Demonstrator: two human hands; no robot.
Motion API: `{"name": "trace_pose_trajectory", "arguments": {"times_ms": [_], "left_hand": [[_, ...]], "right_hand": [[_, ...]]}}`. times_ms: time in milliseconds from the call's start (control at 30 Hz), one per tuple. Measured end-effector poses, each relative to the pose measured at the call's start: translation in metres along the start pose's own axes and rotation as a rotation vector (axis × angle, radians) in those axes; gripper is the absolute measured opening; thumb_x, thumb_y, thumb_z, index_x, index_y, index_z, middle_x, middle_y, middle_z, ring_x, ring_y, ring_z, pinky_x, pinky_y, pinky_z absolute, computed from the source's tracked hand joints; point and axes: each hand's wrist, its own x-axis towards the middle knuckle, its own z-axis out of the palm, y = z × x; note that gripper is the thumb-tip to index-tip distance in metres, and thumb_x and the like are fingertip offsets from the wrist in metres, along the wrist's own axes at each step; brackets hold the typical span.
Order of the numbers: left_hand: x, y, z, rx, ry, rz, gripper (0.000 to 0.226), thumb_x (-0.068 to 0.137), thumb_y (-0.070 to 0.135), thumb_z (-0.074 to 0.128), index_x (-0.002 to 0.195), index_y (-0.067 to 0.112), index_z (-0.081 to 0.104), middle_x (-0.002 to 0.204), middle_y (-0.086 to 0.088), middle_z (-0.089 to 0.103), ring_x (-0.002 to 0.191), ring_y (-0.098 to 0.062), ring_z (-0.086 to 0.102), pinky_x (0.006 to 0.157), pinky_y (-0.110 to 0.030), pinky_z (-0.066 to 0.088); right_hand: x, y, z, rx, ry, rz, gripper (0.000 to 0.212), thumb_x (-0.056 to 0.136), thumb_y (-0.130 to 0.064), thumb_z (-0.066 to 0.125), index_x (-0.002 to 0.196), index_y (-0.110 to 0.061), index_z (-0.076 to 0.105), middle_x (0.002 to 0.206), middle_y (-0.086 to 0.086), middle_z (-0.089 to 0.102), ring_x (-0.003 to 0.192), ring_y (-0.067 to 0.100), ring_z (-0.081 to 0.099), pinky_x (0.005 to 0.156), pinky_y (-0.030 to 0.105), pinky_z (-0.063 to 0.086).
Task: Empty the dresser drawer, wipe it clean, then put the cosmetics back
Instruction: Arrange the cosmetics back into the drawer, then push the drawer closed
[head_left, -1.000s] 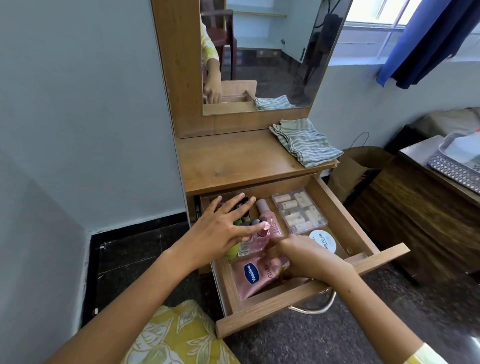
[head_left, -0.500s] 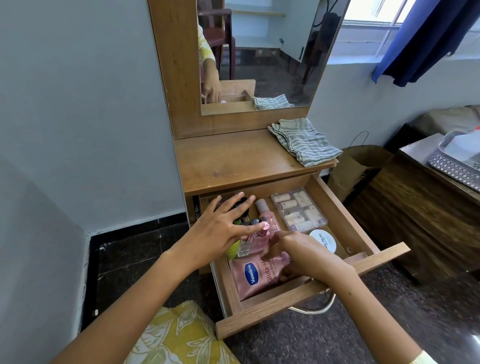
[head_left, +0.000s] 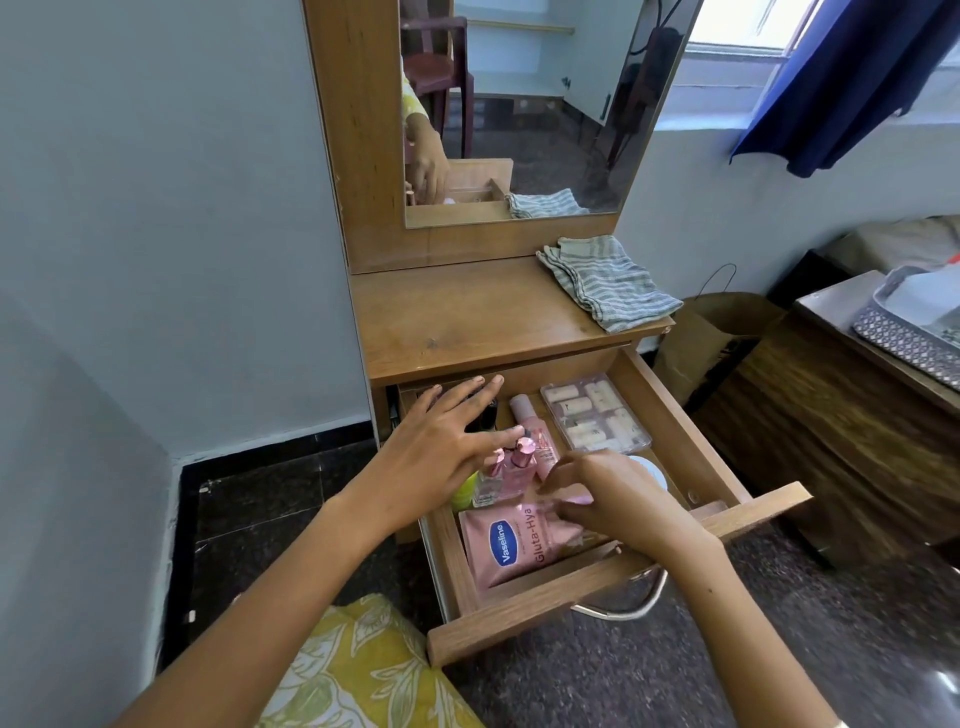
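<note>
The wooden dresser drawer (head_left: 623, 587) is pulled out and holds cosmetics. A pink Vaseline tube (head_left: 511, 545) lies flat at its front left. My right hand (head_left: 618, 499) is over the tube's far end, with its fingers curled round that end. Behind the tube stand small pink-capped perfume bottles (head_left: 519, 465) and a pink bottle (head_left: 524, 410). My left hand (head_left: 441, 447) hovers over them with fingers spread and straight, its fingertips near the caps. A clear box of small rolls (head_left: 597, 415) lies at the back right. A white jar lid (head_left: 654, 470) shows beside my right hand.
A striped cloth (head_left: 608, 283) lies folded on the right of the dresser top (head_left: 467, 317), below the mirror (head_left: 519, 104). A brown paper bag (head_left: 711, 332) and a dark wooden side table (head_left: 857, 415) stand to the right. Yellow patterned fabric (head_left: 358, 670) is at my knees.
The Vaseline tube has been laid flatter and further left in the drawer, so more of its label shows. My right hand has shifted slightly right. My left hand has stayed over the bottles.
</note>
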Motion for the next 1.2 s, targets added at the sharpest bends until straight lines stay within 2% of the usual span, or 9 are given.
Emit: {"name": "trace_pose_trajectory", "arguments": {"times_ms": [167,300,433,500,600,700,867,1033,1200], "left_hand": [[0.004,0.034,-0.016,0.048,0.14,-0.098,0.041,0.088,0.021,0.06,0.129,0.022,0.055,0.147,-0.016,0.035,0.135,-0.031,0.033,0.107,-0.048,0.028],[-0.001,0.1,-0.021,0.062,0.293,-0.2,0.057,0.073,0.01,0.071,0.127,0.014,0.055,0.141,-0.017,0.043,0.129,-0.03,0.042,0.106,-0.043,0.032],[-0.033,0.184,0.005,-0.092,0.474,-0.243,0.065,0.076,-0.002,0.053,0.137,0.015,0.04,0.149,-0.01,0.033,0.137,-0.024,0.03,0.115,-0.039,0.021],[-0.055,0.214,0.031,-0.069,0.472,-0.236,0.067,0.081,0.0,0.049,0.143,0.015,0.03,0.154,-0.01,0.02,0.142,-0.024,0.018,0.115,-0.04,0.019],[-0.078,0.238,0.072,0.013,0.386,-0.32,0.063,0.088,0.009,0.034,0.148,0.01,0.017,0.156,-0.015,0.004,0.143,-0.028,0.009,0.115,-0.044,0.01],[-0.091,0.245,0.1,0.034,0.301,-0.458,0.06,0.089,0.016,0.03,0.147,0.005,0.018,0.156,-0.016,-0.004,0.143,-0.029,0.006,0.115,-0.045,0.005],[-0.104,0.228,0.115,0.06,0.099,-0.645,0.091,0.077,0.022,0.068,0.148,0.008,0.013,0.155,-0.017,-0.001,0.143,-0.03,0.001,0.115,-0.047,-0.005],[-0.103,0.216,0.118,0.15,0.02,-0.706,0.087,0.085,0.034,0.059,0.147,0.012,0.003,0.152,-0.014,-0.023,0.141,-0.028,-0.018,0.113,-0.046,-0.013],[-0.097,0.205,0.12,0.214,0.017,-0.722,0.094,0.083,0.035,0.061,0.146,0.013,-0.004,0.15,-0.014,-0.029,0.14,-0.028,-0.017,0.113,-0.046,-0.012]], "right_hand": [[-0.015,-0.004,-0.01,0.067,0.207,0.001,0.019,0.089,-0.028,0.062,0.106,-0.031,0.07,0.107,-0.015,0.068,0.097,0.007,0.063,0.084,0.027,0.051],[-0.061,-0.012,-0.014,0.23,0.646,-0.052,0.014,0.087,-0.013,0.068,0.099,-0.017,0.073,0.098,-0.008,0.07,0.088,0.009,0.066,0.078,0.029,0.054],[-0.119,-0.019,0.023,0.245,1.092,0.117,0.013,0.092,-0.016,0.063,0.095,-0.007,0.072,0.096,0.002,0.069,0.089,0.014,0.065,0.08,0.027,0.053],[-0.143,-0.019,0.059,0.237,1.215,0.193,0.02,0.094,-0.015,0.057,0.1,-0.001,0.07,0.103,0.009,0.067,0.099,0.019,0.062,0.089,0.033,0.051],[-0.16,-0.017,0.111,0.154,1.125,0.24,0.032,0.095,-0.01,0.049,0.124,0.001,0.059,0.137,0.019,0.05,0.132,0.03,0.043,0.111,0.043,0.035],[-0.162,-0.015,0.145,0.11,0.936,0.222,0.048,0.098,-0.019,0.041,0.144,-0.006,0.037,0.157,0.018,0.018,0.147,0.031,0.014,0.116,0.046,0.017],[-0.144,-0.011,0.157,0.049,0.734,0.171,0.053,0.102,-0.032,0.027,0.151,-0.013,0.018,0.159,0.014,0.006,0.149,0.026,0.001,0.116,0.042,0.011],[-0.128,-0.008,0.165,0.039,0.669,0.119,0.055,0.102,-0.041,0.017,0.152,-0.026,-0.001,0.158,0.017,0.008,0.148,0.021,-0.008,0.114,0.048,0.021],[-0.117,-0.006,0.168,0.029,0.628,0.12,0.059,0.1,-0.039,0.027,0.153,-0.023,0.006,0.159,0.018,0.003,0.148,0.024,-0.009,0.113,0.048,0.02]]}}
